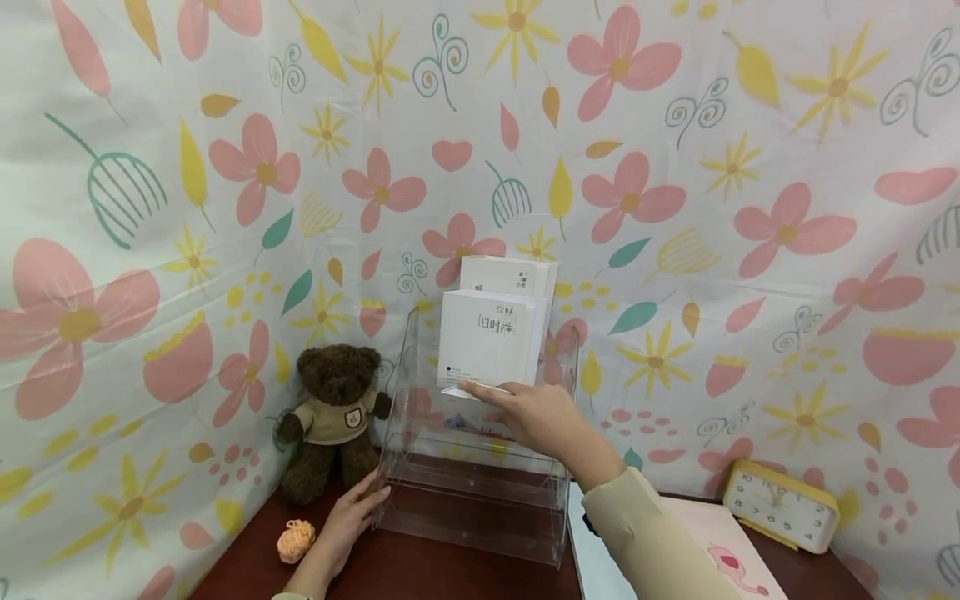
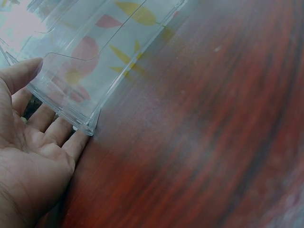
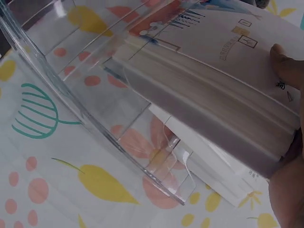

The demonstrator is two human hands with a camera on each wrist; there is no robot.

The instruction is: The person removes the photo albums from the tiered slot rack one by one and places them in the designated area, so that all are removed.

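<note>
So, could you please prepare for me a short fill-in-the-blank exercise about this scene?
1. The right hand holds a ____.
2. The left hand grips the clear rack, which stands beside a teddy bear with ____ fur.
3. The clock has a ____ frame.

Missing words: book; brown; yellow.
</note>
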